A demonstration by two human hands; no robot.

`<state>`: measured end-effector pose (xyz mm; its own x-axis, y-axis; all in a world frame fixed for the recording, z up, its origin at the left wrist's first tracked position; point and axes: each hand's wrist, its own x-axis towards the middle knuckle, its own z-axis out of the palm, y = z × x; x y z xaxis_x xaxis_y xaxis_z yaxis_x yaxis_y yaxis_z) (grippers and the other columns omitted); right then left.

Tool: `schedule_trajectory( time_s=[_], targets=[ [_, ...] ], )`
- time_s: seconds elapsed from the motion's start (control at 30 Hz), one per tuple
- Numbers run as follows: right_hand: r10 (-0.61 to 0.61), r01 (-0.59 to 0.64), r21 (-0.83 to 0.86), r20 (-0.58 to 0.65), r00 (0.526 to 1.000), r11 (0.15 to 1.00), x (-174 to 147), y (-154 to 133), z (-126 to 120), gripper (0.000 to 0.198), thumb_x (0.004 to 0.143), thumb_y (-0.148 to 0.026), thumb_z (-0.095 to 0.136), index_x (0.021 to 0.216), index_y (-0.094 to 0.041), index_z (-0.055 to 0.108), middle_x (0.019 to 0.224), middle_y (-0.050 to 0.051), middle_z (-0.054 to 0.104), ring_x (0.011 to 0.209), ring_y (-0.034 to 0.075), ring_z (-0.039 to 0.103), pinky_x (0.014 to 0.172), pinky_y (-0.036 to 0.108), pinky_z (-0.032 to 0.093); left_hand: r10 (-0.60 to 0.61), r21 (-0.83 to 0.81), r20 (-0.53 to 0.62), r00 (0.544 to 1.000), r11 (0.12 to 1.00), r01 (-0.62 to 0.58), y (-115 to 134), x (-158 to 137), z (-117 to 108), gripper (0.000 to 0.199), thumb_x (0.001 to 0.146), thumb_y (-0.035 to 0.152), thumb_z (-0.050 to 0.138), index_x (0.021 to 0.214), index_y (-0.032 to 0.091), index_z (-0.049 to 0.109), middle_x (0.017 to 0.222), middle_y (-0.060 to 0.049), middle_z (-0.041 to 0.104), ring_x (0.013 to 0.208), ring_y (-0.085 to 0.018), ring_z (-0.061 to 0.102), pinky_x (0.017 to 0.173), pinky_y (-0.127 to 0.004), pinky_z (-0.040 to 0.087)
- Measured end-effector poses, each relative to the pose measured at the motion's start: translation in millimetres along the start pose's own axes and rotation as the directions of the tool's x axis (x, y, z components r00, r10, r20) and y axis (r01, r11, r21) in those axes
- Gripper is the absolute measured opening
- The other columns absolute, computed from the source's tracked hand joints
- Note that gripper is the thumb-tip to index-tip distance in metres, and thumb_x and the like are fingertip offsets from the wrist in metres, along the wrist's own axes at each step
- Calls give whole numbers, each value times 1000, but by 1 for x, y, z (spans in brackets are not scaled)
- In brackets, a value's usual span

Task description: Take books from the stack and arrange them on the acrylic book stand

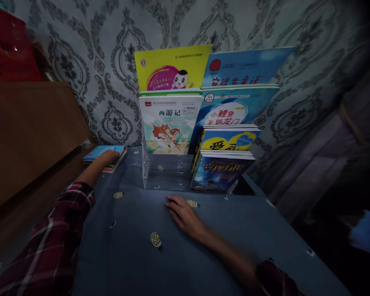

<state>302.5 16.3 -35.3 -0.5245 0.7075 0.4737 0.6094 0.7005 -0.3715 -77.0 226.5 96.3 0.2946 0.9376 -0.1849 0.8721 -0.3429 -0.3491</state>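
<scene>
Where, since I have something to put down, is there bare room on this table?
The widest bare stretch of tablecloth lies between left sleeve and right forearm, before the clear stand. A narrower strip separates the book pile from the stand. The stand's lower left slot, below the white book, is bare; its right side is crowded with books.

On the left of the tabletop (129,259) I see a small stack of books (95,152) lying flat — light blue cover uppermost, pale page edges beneath. Well to its right stands a clear plastic stand (168,181) with books in tiers: a yellow book (148,70) behind a white-topped one (172,135), and beside them a stepped column of mostly blue books (222,170) — the darkest in front.
</scene>
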Motion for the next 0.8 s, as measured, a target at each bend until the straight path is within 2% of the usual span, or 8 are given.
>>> schedule_trajectory(
  time_s=[0.2, 0.37, 0.53, 0.63, 0.8],
  targets=[
    [-10, 10, 8, 8, 1000, 1000, 1, 0, -1, 30, 98, -15, 51, 121, -21, 70, 130, 14, 68, 120, 27, 65, 103, 47, 57, -135, 11, -73, 988, 991, 136, 15, -41, 10, 37, 96, 13, 38, 123, 9, 63, 120, -23, 70, 114, -30, 68, 95, -37, 51],
    [-18, 18, 16, -4, 1000, 1000, 1, 0, -2, 33, 99, -16, 49, 123, -23, 70, 129, 14, 68, 119, 27, 66, 103, 48, 57, -193, -14, -159, 968, 981, 193, 37, -75, 24, 41, 98, 22, 44, 136, 14, 55, 132, -21, 62, 126, -33, 59, 102, -44, 48],
    [-16, 16, 9, 10, 1000, 1000, 1, -1, -3, 33, 100, -18, 47, 124, -22, 70, 132, 14, 67, 121, 27, 65, 104, 48, 56, -318, -78, -198, 927, 948, 309, 46, -77, 40, 60, 97, 27, 48, 153, 13, 36, 150, -26, 48, 137, -40, 48, 102, -55, 47],
    [-22, 22, -2, 9, 1000, 1000, 2, -2, -3, 32, 101, -19, 46, 123, -21, 70, 131, 14, 67, 120, 27, 65, 103, 48, 57, -360, -114, -194, 912, 932, 344, 43, -73, 46, 59, 96, 18, 43, 154, 13, 36, 154, -25, 46, 140, -38, 47, 104, -53, 47],
    [-18, 18, 17, 18, 1000, 1000, 1, 0, -1, 32, 101, -20, 46, 122, -19, 69, 131, 16, 67, 121, 28, 64, 102, 50, 57, -341, -127, -185, 922, 938, 321, 39, -80, 49, 58, 95, 11, 38, 153, 15, 39, 155, -21, 47, 140, -33, 48, 109, -46, 45]
  ],
)
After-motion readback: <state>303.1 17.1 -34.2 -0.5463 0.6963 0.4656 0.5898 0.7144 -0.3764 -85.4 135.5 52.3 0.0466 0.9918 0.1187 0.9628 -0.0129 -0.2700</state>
